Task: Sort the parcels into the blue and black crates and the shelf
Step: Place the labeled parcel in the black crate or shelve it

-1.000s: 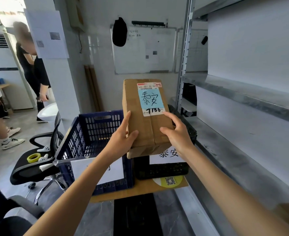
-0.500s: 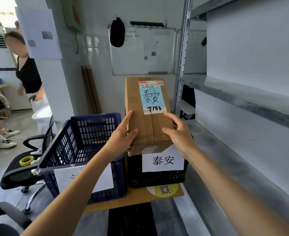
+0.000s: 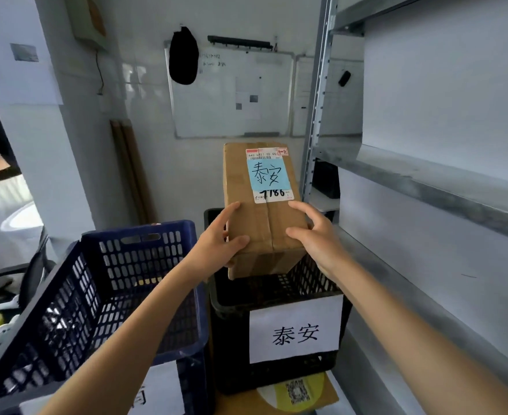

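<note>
Both hands, the left hand [image 3: 221, 244] and right hand [image 3: 318, 235], clasp the cardboard parcel [image 3: 263, 211] by its sides, tilted over the open black crate [image 3: 279, 333], seemingly because its blue label [image 3: 267, 176] matches the crate's sign [image 3: 295, 333].

Matt brown cardboard parcel [image 3: 261, 211], perforated plastic blue crate [image 3: 97, 295] and black crate [image 3: 276, 381], dull grey metal shelf [image 3: 426, 187]

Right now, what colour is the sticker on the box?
Light blue sticker with black handwriting on the brown box, seen in the head view.
</note>
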